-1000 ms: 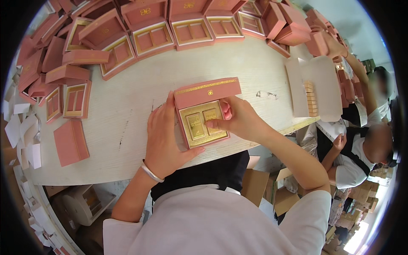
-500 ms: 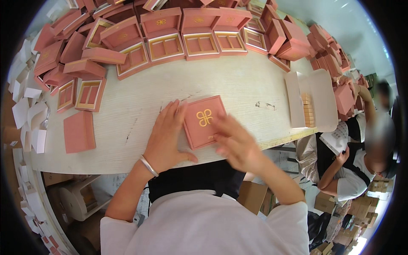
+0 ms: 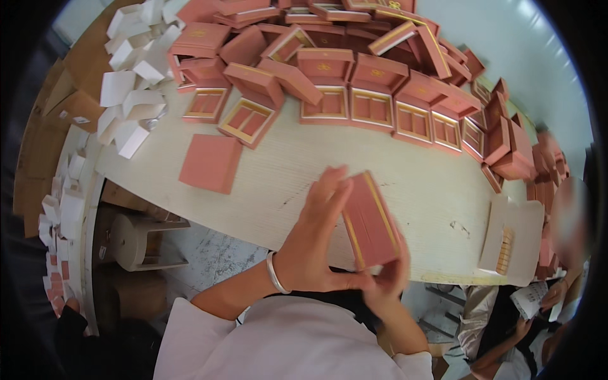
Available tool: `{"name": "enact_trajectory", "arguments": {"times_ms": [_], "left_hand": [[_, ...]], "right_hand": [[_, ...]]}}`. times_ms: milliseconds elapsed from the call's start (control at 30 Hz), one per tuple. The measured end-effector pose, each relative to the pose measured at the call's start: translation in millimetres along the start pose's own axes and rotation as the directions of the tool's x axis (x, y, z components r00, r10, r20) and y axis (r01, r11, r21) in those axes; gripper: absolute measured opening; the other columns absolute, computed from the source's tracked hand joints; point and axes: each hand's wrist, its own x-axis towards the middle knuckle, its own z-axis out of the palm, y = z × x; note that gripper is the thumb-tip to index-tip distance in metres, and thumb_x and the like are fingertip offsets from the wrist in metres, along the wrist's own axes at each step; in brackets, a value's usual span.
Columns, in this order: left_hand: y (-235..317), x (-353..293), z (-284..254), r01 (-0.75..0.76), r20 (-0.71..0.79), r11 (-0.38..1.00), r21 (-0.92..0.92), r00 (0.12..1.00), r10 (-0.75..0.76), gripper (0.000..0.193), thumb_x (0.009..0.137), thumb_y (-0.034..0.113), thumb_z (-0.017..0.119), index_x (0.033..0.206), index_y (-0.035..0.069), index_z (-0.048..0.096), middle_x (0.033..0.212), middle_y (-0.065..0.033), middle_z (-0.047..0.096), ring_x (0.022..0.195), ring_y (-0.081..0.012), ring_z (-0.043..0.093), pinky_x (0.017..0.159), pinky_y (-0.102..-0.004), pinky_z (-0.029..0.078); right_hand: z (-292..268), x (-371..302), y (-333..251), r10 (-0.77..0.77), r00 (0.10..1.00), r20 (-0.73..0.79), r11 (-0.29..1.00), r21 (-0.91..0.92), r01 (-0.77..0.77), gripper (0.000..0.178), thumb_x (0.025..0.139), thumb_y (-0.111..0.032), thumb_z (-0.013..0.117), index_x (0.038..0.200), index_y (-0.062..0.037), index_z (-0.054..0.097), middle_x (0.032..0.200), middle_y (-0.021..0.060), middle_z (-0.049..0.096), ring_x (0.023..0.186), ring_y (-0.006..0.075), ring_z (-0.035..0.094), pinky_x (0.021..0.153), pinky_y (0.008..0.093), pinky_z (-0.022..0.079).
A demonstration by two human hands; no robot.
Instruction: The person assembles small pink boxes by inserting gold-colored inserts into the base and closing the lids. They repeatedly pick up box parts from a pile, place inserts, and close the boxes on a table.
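Observation:
A pink box (image 3: 370, 221) with gold-coloured edging is tilted up above the table's front edge. My right hand (image 3: 394, 272) wraps round its lower right side, slightly blurred. Along the box's left edge lie the long fingers of my left hand (image 3: 313, 237), while its thumb reaches under the near end, close to my right thumb. Both hands close on this box, and part of the right one is hidden behind it. Farther left, a plain pink box (image 3: 211, 163) rests on the pale table (image 3: 285, 166).
Open pink boxes with divided insides (image 3: 370, 109) line the far side, with more piled behind. White box pieces (image 3: 134, 104) heap at the left. A white carton (image 3: 529, 244) holding small tan blocks stands at the right. Other people (image 3: 506, 335) sit nearby at right and lower left.
The pink box has come up off the table and tilted, so its gold emblem no longer shows. Both hands now grasp it. My view has swung left.

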Motion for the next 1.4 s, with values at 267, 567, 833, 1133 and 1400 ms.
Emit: {"name": "enact_trajectory", "arguments": {"times_ms": [267,567,833,1133,1400], "left_hand": [[3.8,15.2,-167.8,0.028,0.138,0.723,0.69,0.976,-0.169,0.095,0.049,0.013,0.07,0.136,0.008,0.032,0.14,-0.0205,0.025,0.128,-0.0368,0.031,0.103,-0.0427,0.028],[-53.8,51.1,-199.7,-0.088,0.616,0.776,0.624,0.668,-0.419,0.1,0.047,0.014,0.071,0.139,0.009,0.03,0.139,-0.0237,0.027,0.133,-0.0376,0.019,0.108,-0.0433,0.015],[-36.7,27.7,-181.2,-0.22,0.594,0.65,0.727,0.676,-0.437,0.088,0.047,0.007,0.065,0.132,0.007,0.04,0.143,-0.0213,0.024,0.134,-0.041,0.018,0.108,-0.0494,0.012],[10.9,63.2,-100.3,-0.196,0.567,0.799,0.569,0.797,-0.209,0.068,0.064,0.015,0.07,0.127,0.005,0.045,0.139,-0.0185,0.032,0.132,-0.0381,0.023,0.106,-0.0489,0.021],[-54.3,152.9,12.4,-0.201,0.39,0.877,0.437,0.921,0.017,0.054,0.072,0.015,0.067,0.122,0.004,0.049,0.121,-0.0155,0.048,0.116,-0.033,0.042,0.099,-0.0425,0.033]], "right_hand": [[0.4,42.2,-22.3,-0.105,0.952,0.287,0.946,-0.266,0.184,0.059,0.075,-0.008,0.068,0.128,-0.0011,0.042,0.132,0.0254,0.038,0.116,0.0371,0.046,0.091,0.0415,0.043],[-155.2,32.0,-12.2,-0.069,0.959,-0.277,0.823,-0.559,-0.102,0.036,0.081,-0.001,0.056,0.117,0.0007,0.05,0.127,0.019,0.046,0.115,0.0293,0.046,0.093,0.0372,0.041],[-301.9,38.0,-15.1,0.143,0.929,-0.341,0.486,-0.794,-0.366,0.021,0.081,-0.005,0.058,0.101,0.0016,0.06,0.097,0.0155,0.061,0.09,0.0281,0.061,0.08,0.0316,0.047],[-321.9,52.3,43.3,0.4,0.91,-0.11,-0.071,-0.993,-0.089,0.007,0.072,-0.009,0.057,0.073,-0.0028,0.059,0.083,0.0154,0.062,0.078,0.0336,0.057,0.071,0.0431,0.047],[-302.3,63.9,28.1,0.289,0.943,-0.168,-0.054,-0.986,-0.159,0.008,0.072,-0.005,0.06,0.08,-0.0035,0.061,0.085,0.0127,0.062,0.082,0.0324,0.058,0.07,0.0419,0.047]]}}
